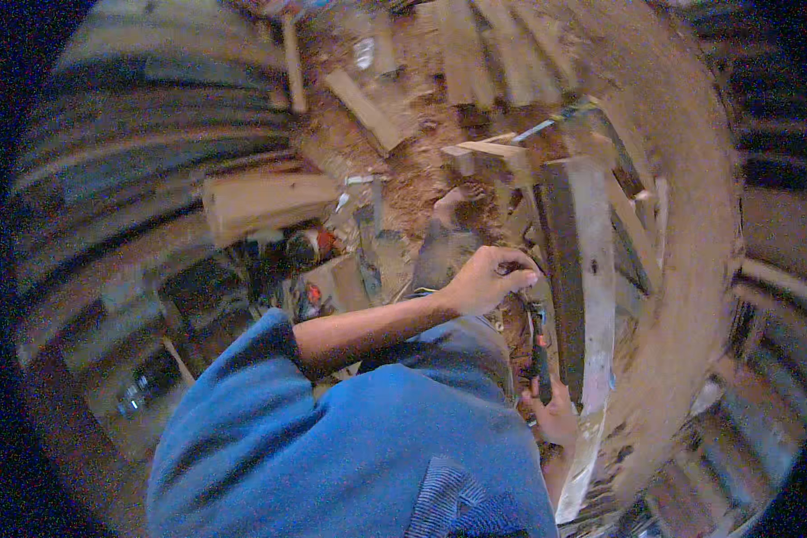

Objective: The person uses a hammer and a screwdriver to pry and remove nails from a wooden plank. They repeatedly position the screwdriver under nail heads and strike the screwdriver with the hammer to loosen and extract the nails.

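Tool with a dark handle and an orange band point(540, 342) is lying in the near right of the scene's middle, pointing away from the person. The right hand point(556, 412) is closing around its near end, fingers wrapped, which is probably leaving the slim far end free. The left hand point(493, 280) is hovering by that far end, its fingers curling toward the thumb with a small gap between; blur is hiding whether it is pinching anything or touching the tool. Both hands are working close to the body, perhaps for steadiness. Just right of them, a pale board point(596, 269) is running from near to far, with a darker beam point(560, 242) lying along its left side.

A thick wood block point(269, 204) is resting on the left, a red-and-white object point(312, 242) sitting just nearer. A loose plank point(368, 112) is lying slantwise farther off, and more planks point(502, 54) are spreading side by side at the far end. Reddish-brown floor point(421, 108) is showing between them, rough and littered. On the left, a dim wall point(152, 134) is curving past in dark horizontal bands.
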Demonstrator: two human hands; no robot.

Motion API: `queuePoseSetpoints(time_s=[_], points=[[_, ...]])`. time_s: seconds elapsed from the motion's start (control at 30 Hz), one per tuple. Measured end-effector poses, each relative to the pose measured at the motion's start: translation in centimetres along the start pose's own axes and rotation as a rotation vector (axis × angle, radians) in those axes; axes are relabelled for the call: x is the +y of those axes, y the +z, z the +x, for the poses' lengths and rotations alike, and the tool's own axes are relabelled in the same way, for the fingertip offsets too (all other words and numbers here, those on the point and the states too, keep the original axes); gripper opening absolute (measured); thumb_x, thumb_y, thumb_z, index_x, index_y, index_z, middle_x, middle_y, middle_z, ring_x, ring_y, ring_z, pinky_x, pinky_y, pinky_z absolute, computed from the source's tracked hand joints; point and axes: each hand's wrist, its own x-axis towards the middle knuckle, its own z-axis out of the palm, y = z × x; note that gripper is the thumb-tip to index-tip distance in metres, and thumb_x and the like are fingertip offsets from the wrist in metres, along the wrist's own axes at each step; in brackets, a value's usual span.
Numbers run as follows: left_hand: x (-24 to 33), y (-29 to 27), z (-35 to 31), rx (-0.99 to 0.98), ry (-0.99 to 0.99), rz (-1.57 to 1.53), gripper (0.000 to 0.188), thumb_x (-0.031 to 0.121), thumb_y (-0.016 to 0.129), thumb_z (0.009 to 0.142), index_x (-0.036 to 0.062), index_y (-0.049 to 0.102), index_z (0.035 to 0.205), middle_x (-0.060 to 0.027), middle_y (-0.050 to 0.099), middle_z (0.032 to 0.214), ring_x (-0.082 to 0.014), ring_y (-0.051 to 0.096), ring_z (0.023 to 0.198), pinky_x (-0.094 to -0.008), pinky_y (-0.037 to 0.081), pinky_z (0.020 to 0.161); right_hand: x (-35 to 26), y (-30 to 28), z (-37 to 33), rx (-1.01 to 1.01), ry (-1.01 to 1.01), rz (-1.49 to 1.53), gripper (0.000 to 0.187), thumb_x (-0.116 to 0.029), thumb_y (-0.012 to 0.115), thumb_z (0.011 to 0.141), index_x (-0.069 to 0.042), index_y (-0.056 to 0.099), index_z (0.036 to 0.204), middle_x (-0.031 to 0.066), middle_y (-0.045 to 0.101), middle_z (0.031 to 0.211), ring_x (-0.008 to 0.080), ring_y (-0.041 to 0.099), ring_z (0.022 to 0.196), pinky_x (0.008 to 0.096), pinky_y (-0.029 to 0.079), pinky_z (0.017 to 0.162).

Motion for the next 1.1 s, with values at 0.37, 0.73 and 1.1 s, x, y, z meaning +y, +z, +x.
queuePoseSetpoints(time_s=[0.37,0.73,1.1], points=[[-43.6,-20.2,-12.7,1.435,-0.426,-0.383,0.011,0.009,0.068,0.083,-0.0012,0.067,0.086,-0.0089,0.067,0.074,-0.0208,0.064,0.059,-0.0337,0.053,0.053,2.3,-0.6,2.7,-0.151,0.068,0.072,0.034,-0.001,0.064,0.085,0.003,0.052,0.116,0.0115,0.063,0.105,0.0183,0.063,0.096,0.0313,0.053,0.086],[-45.7,-32.2,-26.9,1.560,-0.312,-0.538,0.040,0.044,0.050,0.094,0.0086,0.068,0.096,-0.0080,0.068,0.087,-0.0287,0.064,0.071,-0.0470,0.053,0.062,5.2,-0.1,3.1,-0.112,0.027,0.054,0.033,0.004,0.061,0.085,0.002,0.052,0.117,0.0108,0.061,0.109,0.0191,0.064,0.094,0.0307,0.054,0.083],[-36.5,-10.0,-4.7,0.644,-0.435,-0.238,0.035,0.039,0.053,0.094,0.0077,0.067,0.098,-0.0074,0.067,0.085,-0.0255,0.062,0.066,-0.0425,0.052,0.058,5.4,2.5,-2.0,0.212,0.064,0.455,0.035,0.003,0.059,0.087,-0.001,0.047,0.120,0.0144,0.057,0.118,0.0237,0.064,0.099,0.0340,0.055,0.081]])
